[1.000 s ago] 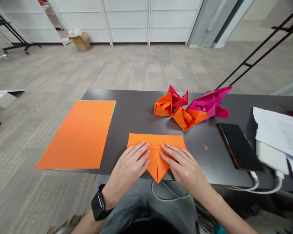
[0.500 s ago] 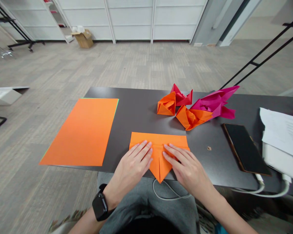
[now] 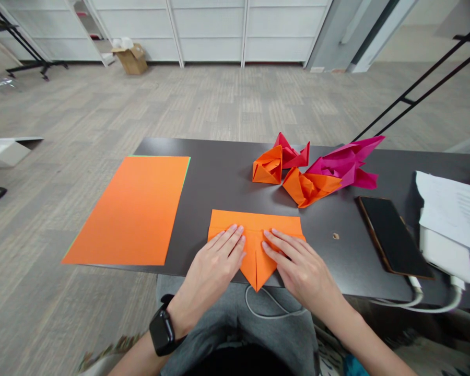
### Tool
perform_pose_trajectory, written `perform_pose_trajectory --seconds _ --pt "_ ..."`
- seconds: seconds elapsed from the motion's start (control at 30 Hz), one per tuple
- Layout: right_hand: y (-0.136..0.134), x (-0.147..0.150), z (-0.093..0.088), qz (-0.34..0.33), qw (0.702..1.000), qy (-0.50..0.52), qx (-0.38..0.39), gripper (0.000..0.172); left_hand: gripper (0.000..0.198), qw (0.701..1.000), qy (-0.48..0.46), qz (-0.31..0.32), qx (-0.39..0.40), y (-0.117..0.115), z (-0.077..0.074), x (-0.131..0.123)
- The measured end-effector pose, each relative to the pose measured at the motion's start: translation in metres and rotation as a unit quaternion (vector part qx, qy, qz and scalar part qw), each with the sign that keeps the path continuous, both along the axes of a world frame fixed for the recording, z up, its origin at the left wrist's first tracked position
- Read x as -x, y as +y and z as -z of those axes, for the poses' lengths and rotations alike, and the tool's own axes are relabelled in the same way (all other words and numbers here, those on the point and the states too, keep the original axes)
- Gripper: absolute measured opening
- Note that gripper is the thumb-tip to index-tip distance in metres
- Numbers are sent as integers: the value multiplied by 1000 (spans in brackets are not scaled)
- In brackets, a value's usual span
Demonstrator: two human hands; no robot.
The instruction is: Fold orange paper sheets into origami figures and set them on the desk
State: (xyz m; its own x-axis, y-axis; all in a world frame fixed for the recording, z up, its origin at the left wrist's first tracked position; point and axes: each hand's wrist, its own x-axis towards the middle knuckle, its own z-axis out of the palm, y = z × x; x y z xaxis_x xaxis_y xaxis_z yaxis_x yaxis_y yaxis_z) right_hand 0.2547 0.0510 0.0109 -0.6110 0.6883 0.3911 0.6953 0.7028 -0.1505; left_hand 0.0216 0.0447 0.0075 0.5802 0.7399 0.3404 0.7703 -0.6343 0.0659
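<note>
While they press flat, fingers together and open with no pinch, my left hand and right hand rest on the folded orange paper, its point just over the near edge of the dark worktop, near folded orange and magenta paper models.

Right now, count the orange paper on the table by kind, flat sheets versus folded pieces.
Flat orange sheet: 1
Folded orange sheet under the left hand and right hand: 1
Orange origami shapes: 2
Total: 4
</note>
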Motion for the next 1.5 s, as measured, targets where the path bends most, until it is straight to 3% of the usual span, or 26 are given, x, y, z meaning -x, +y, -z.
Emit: perform_pose_trajectory --seconds 0.27,0.53,0.77,1.0,1.5 --pt "0 -2 3 -2 1000 -10 2 34 33 1000 -7 2 1 1 0 2" --pt "-2 13 -12 13 998 -51 31 37 35 999 29 3 29 3 -4 2" --pt "-6 33 -5 -3 996 -71 58 61 36 999 40 8 33 3 -4 1" --pt "-11 39 -4 35 993 -49 101 50 38 999 34 6 38 3 -4 3" --pt "-27 -3 1 93 990 -59 82 62 33 999 10 -4 31 5 -3 2"
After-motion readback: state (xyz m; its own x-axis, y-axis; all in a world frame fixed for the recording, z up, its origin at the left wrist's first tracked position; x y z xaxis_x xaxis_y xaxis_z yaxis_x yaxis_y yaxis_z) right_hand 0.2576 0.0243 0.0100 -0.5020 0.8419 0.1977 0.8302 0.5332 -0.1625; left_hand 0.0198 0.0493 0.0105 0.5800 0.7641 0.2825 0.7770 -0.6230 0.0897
